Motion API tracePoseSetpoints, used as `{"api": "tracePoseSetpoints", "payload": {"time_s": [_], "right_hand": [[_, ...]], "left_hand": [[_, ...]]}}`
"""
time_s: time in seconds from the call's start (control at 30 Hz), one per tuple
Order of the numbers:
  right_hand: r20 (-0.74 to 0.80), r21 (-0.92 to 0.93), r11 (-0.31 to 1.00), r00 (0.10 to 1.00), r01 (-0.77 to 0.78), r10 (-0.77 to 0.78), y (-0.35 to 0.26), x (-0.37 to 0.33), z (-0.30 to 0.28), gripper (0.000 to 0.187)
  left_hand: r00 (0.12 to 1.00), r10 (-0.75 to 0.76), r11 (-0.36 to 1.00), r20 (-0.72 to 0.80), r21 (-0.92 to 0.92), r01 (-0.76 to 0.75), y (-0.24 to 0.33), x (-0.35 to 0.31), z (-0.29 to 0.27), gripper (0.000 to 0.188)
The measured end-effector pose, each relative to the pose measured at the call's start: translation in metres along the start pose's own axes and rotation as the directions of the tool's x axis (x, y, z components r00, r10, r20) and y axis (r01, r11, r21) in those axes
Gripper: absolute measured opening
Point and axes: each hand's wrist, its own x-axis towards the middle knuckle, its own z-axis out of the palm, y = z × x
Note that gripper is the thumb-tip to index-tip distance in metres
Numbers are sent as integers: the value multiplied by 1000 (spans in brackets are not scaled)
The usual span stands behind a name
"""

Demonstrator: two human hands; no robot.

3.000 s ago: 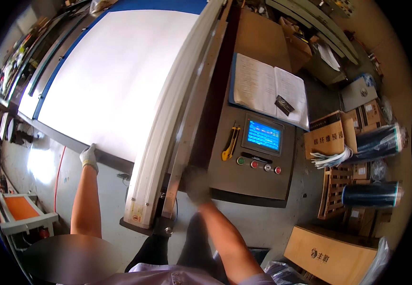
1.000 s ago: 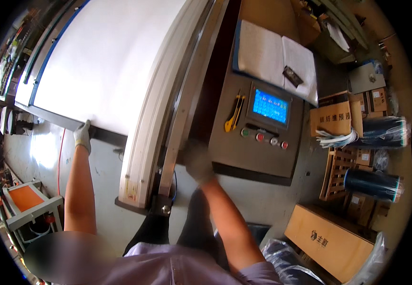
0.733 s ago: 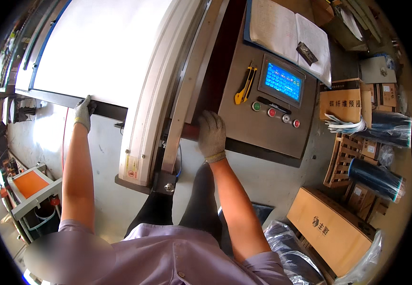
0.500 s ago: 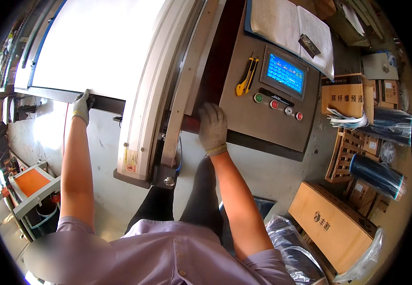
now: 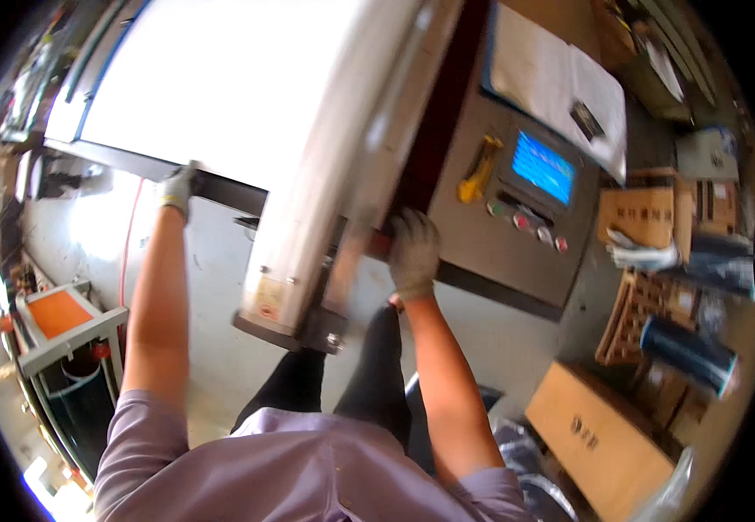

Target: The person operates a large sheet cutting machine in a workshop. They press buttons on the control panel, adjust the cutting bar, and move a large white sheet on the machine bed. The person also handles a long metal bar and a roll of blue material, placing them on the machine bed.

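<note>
My left hand (image 5: 177, 187), in a pale knit glove, is at the near edge of a bright white sheet (image 5: 212, 87), its fingers closed over the sheet's edge by the dark rail (image 5: 231, 191). Glare hides any detail on the sheet. A long pale crossbeam (image 5: 317, 174) with a metal side rail lies between my hands. My right hand (image 5: 415, 252), gloved too, rests with its fingers laid out on the near end of the dark red strip (image 5: 437, 122), beside the grey control panel (image 5: 473, 235). I see nothing held in it. The whole picture is smeared by motion.
On the panel are a lit blue screen (image 5: 541, 168), yellow cutter knives (image 5: 479, 172) and several push buttons. An open book (image 5: 543, 70) with a dark block on it lies beyond. Cardboard boxes (image 5: 595, 444) and a dark roll (image 5: 686, 357) stand right; a cart (image 5: 64, 315) stands left.
The view has shifted, so the machine and both hands appear farther right and slightly lower. Both hands keep about the same places on the machine.
</note>
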Motion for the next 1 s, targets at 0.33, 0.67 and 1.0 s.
{"api": "tracePoseSetpoints", "payload": {"time_s": [0.33, 0.67, 1.0], "right_hand": [[-106, -68, 991, 987, 117, -124, -12, -1, -1, 26], [206, -343, 937, 967, -71, 149, -75, 11, -51, 37], [222, -158, 974, 967, 162, -125, -309, 28, 91, 38]], "left_hand": [[992, 41, 950, -115, 314, -2, -9, -98, -11, 41], [809, -560, 269, -181, 883, 384, -147, -405, -304, 50], [415, -831, 170, -371, 542, 823, -333, -574, -511, 57]]}}
